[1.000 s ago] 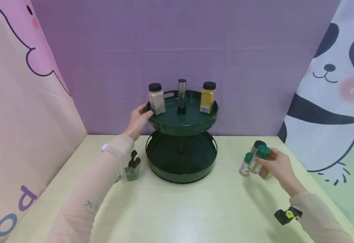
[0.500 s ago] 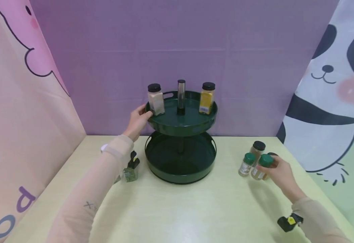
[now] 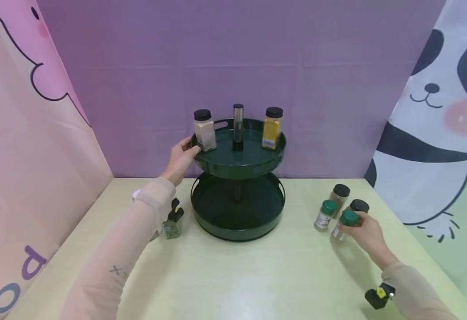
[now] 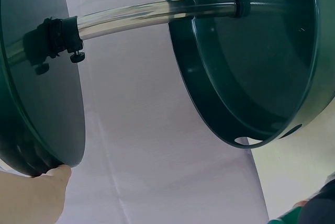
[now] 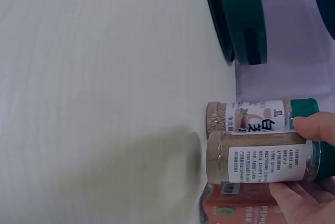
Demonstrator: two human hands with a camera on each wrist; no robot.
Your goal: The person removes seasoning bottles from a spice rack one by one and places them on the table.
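Note:
My left hand grips the left rim of the upper tray on a dark green two-tier turntable rack, thumb over the edge. My right hand holds a spice jar with a green cap and brownish powder, pinched near the cap. It leans slightly in the head view; whether its base touches the table I cannot tell. Close beside it stand another green-capped jar, a black-capped jar and an orange-labelled pepper jar, partly hidden by my hand.
On the upper tray stand a pale-powder jar and a yellow-labelled jar, with a metal post between. The lower tray sits on the table. A jar with green contents is partly behind my left sleeve.
My right hand has brought the green-capped jar down and slightly towards me, uncovering more of the black-capped jars behind it. The left hand keeps its grip on the tray rim.

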